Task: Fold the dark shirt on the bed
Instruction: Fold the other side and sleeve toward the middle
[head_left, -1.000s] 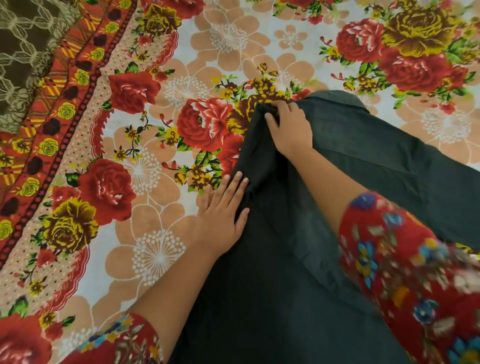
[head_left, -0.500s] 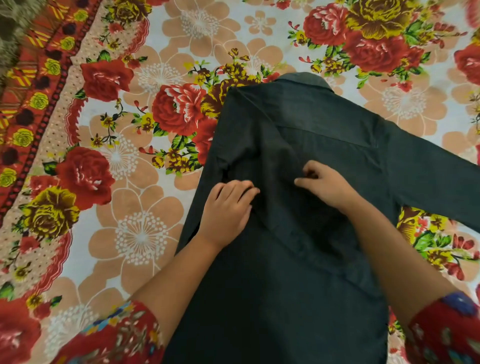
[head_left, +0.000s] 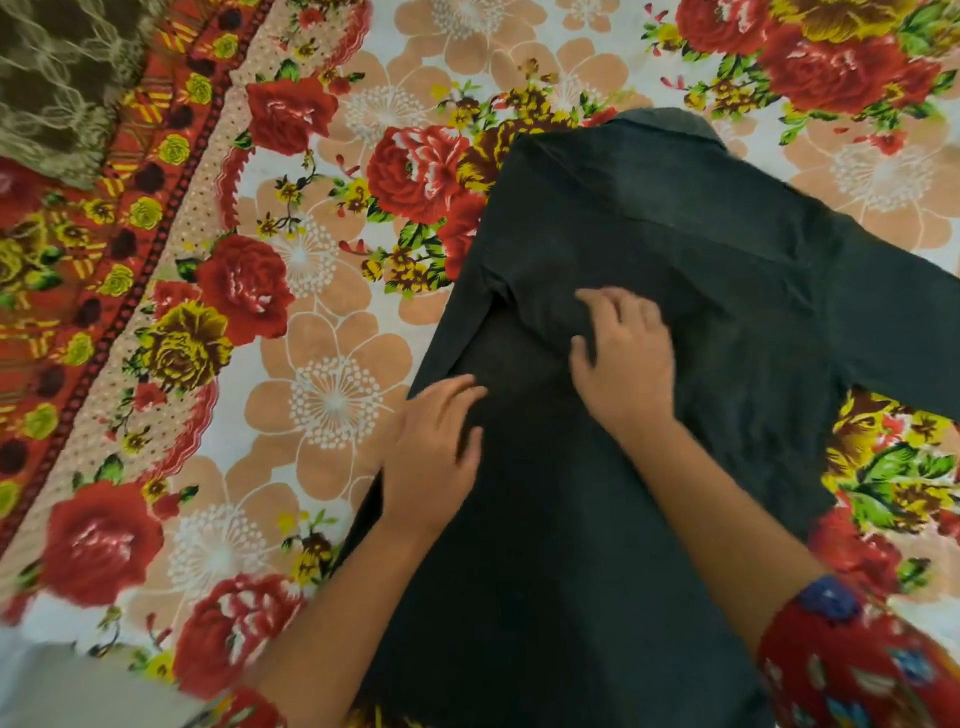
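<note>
Dark shirt (head_left: 649, 249) lies spread on the bed sheet (head_left: 332, 395), collar (head_left: 670, 122) away from us, its left side folded in over the back; in the head view, our only one, we see its hem cut off by the lower edge and one sleeve (head_left: 904, 332) running out past the right edge. Our left hand (head_left: 436, 452) rests flat and released on the folded edge, fingers slightly spread, though motion blur softens them. Our right hand (head_left: 623, 364) presses the folded panel near the middle, fingers bent; whether they pinch cloth we cannot tell. A brown patterned cloth (head_left: 62, 78) is cropped at the top left corner. Floral cuffs (head_left: 852, 670) are partly out of frame.
</note>
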